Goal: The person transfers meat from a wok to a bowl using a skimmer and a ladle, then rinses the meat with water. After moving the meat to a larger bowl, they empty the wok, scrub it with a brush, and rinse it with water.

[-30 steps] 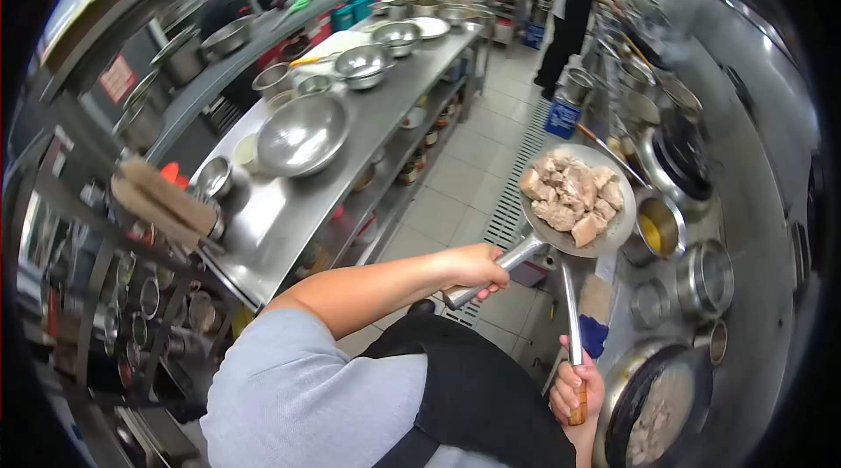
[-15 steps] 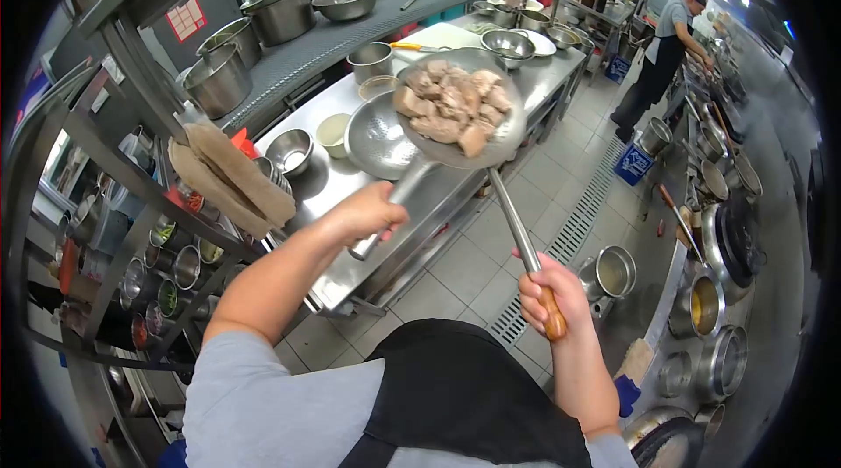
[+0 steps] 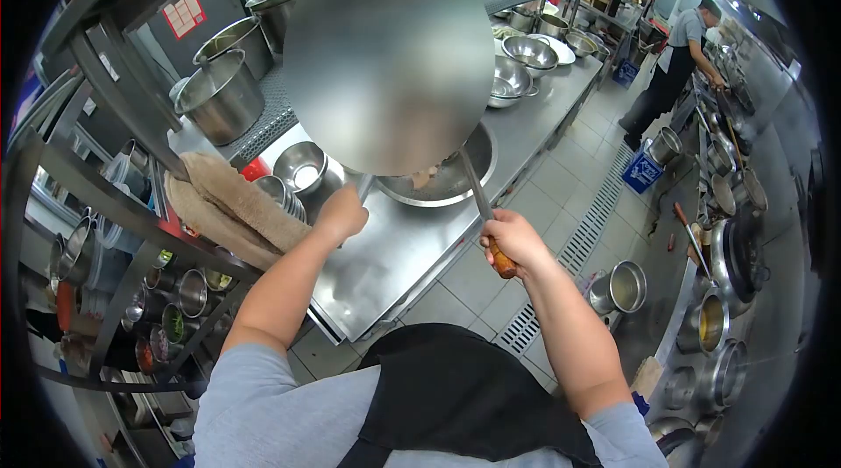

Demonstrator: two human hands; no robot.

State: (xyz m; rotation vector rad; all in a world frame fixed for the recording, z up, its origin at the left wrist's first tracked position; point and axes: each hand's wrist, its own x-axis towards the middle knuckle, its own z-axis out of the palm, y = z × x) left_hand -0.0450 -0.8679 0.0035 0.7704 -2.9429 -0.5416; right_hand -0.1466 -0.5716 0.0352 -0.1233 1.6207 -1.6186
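Observation:
My left hand (image 3: 342, 216) is closed around a metal handle (image 3: 365, 186), which runs up under a large blurred disc. In my right hand (image 3: 519, 243) is the wooden grip (image 3: 501, 259) of a long metal-shafted utensil (image 3: 476, 186). The blur hides both tool heads. Below it, a wide metal bowl (image 3: 425, 202) sits on the steel counter (image 3: 394, 249). Pale brown meat pieces (image 3: 424, 178) show at the blur's lower edge, over the bowl.
Small metal bowls (image 3: 300, 167) and a folded brown towel (image 3: 232, 205) are on the left. Further along the counter stand metal colanders (image 3: 531, 52). Stoves with pans (image 3: 734, 256) line the right side, where another person (image 3: 683, 47) works. A floor drain (image 3: 583, 240) runs between.
My right hand has moved forward and left, my left hand slightly left. The meat, held up in view before, is now mostly behind the blur, over the bowl.

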